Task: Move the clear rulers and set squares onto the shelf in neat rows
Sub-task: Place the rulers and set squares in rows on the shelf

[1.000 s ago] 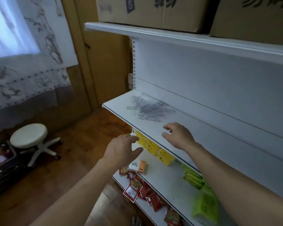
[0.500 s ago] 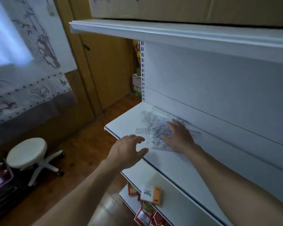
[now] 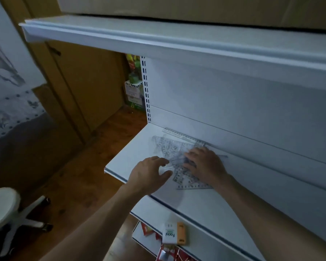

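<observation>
A loose pile of clear rulers and set squares (image 3: pixel 169 149) lies on the white shelf (image 3: pixel 132 157), near its left end. One long clear ruler (image 3: pixel 181 135) rests along the back panel. My right hand (image 3: pixel 205 164) lies flat on the pile, fingers spread and pressing down. My left hand (image 3: pixel 149 174) hovers at the pile's left edge near the shelf front, fingers apart; whether its fingertips touch a set square I cannot tell. A set square (image 3: pixel 194 186) sticks out below my right wrist.
Another white shelf (image 3: pixel 158 40) juts out overhead with cardboard boxes on it. A lower shelf holds a white and orange packet (image 3: pixel 174 234) and red packets (image 3: pixel 167 253). A white swivel stool (image 3: pixel 2 206) stands on the wooden floor at left.
My view has moved closer to the shelf. My right hand went from above the shelf edge onto the pile, and my left hand came up to the pile's left edge.
</observation>
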Motion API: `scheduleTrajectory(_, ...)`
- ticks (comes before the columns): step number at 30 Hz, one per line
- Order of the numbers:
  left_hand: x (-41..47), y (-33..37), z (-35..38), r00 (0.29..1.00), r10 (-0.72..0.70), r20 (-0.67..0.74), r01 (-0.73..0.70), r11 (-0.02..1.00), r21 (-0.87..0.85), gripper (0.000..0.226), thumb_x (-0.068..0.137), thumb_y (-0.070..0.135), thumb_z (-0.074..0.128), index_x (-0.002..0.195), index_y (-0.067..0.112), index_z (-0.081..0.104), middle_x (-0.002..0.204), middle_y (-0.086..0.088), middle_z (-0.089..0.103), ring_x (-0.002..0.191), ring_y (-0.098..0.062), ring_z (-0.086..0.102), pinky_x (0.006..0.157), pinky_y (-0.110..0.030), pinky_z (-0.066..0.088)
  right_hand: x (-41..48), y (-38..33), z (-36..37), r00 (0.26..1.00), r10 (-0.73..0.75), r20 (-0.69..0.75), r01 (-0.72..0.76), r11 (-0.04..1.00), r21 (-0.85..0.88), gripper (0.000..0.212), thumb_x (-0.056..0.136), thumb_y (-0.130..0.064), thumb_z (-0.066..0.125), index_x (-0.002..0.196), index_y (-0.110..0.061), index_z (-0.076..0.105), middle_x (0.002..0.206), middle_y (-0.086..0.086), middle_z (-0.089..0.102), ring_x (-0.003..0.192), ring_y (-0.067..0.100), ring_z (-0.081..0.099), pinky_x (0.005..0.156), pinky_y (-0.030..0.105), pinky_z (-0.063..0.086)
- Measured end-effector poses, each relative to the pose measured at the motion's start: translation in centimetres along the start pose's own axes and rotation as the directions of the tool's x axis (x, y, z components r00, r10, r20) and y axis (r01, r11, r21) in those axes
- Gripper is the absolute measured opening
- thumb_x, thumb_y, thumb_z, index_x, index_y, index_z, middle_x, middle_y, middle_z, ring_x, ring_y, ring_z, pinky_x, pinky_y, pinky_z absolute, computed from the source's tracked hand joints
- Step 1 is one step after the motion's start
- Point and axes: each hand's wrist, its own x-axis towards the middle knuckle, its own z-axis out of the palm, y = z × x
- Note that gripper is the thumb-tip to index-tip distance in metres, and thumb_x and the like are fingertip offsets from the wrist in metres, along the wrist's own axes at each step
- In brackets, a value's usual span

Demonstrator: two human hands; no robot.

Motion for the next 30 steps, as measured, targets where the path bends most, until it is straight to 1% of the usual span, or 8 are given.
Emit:
scheduleTrajectory(4,1.6,-0.6,-0.7,0.998,0.06,0.019,-0.06,0.998,-0.016,0.04,0.09,0.045,0.059,0.126,0.028,0.06,0.127,0.008,0.061,0.108,-0.013,0.06,0.087,-0.033,0.055,-0.3,0.0,-1.0,0.991,-0.039,-0.125,0.041,0.999,0.013,0.027,0.089,-0.04,0.049,0.095,-0.024,0.07,0.093,-0.006,0.071,0.081,0.022,0.066,0.067,0.031,0.055)
scheduleTrajectory(6,2.0,-0.9,-0.9,0.996,0.082,0.025,-0.082,0.996,-0.027,0.041,0.089,0.046,0.059,0.126,0.027,0.06,0.126,0.008,0.062,0.107,-0.012,0.06,0.086,-0.033,0.056,-0.5,0.1,-1.4,0.988,-0.046,-0.149,0.048,0.999,0.013,0.02,0.091,-0.036,0.052,0.093,-0.025,0.069,0.091,-0.009,0.071,0.08,0.016,0.067,0.064,0.028,0.055)
scheduleTrajectory(10,2.6,-1.6,-0.8,0.993,0.116,0.037,-0.115,0.993,-0.041,0.039,0.09,0.045,0.059,0.125,0.028,0.06,0.125,0.009,0.062,0.105,-0.011,0.06,0.085,-0.031,0.056,-1.0,0.2,-2.1,0.978,0.025,-0.208,-0.009,0.997,0.079,0.027,0.095,-0.041,0.044,0.097,-0.027,0.068,0.094,-0.012,0.071,0.082,0.012,0.066,0.065,0.027,0.054)
scheduleTrajectory(15,3.1,-1.8,-0.9,0.992,0.126,0.031,-0.122,0.986,-0.116,0.037,0.09,0.042,0.06,0.124,0.028,0.061,0.12,0.01,0.063,0.098,-0.007,0.06,0.081,-0.027,0.056,-1.4,0.7,-2.4,0.928,0.241,-0.284,-0.172,0.954,0.246,0.018,0.089,-0.023,0.055,0.097,-0.024,0.072,0.104,-0.009,0.071,0.094,0.017,0.063,0.076,0.029,0.051)
scheduleTrajectory(19,3.7,-1.5,-1.2,0.994,0.064,0.092,-0.031,0.946,-0.322,0.037,0.091,0.044,0.058,0.125,0.028,0.06,0.113,0.013,0.064,0.095,-0.004,0.06,0.084,-0.027,0.054,-1.8,0.0,-3.6,0.848,0.463,-0.257,-0.253,0.78,0.572,0.019,0.087,-0.007,0.062,0.083,-0.025,0.068,0.115,-0.006,0.065,0.111,0.014,0.058,0.095,0.028,0.044)
scheduleTrajectory(23,3.8,-0.4,-2.1,0.971,-0.007,0.239,0.151,0.792,-0.592,0.04,0.094,0.041,0.056,0.131,0.026,0.053,0.115,0.01,0.06,0.101,-0.009,0.057,0.083,-0.027,0.044,-1.6,-1.5,-4.9,0.837,0.509,-0.202,-0.242,0.674,0.697,0.041,0.082,-0.001,0.065,0.07,-0.039,0.059,0.127,-0.012,0.052,0.118,0.005,0.047,0.093,0.005,0.031)
scheduleTrajectory(27,4.0,0.4,-2.9,0.934,0.005,0.357,0.302,0.52,-0.799,0.047,0.09,0.034,0.063,0.133,0.021,0.05,0.118,0.001,0.063,0.102,-0.015,0.064,0.087,-0.027,0.048,-1.2,-3.3,-5.5,0.881,0.46,-0.108,-0.184,0.543,0.819,0.037,0.084,-0.005,0.068,0.07,-0.039,0.067,0.133,-0.022,0.047,0.126,-0.003,0.044,0.101,0.017,0.036)
scheduleTrajectory(30,3.9,0.7,-3.2,0.922,0.055,0.383,0.335,0.382,-0.861,0.034,0.09,0.022,0.065,0.123,0.021,0.057,0.11,-0.004,0.07,0.095,-0.015,0.07,0.081,-0.024,0.053,-0.9,-4.9,-5.9,0.914,0.395,-0.091,-0.145,0.528,0.837,0.029,0.086,-0.006,0.066,0.077,-0.033,0.069,0.135,-0.018,0.049,0.124,-0.004,0.046,0.099,0.014,0.038)
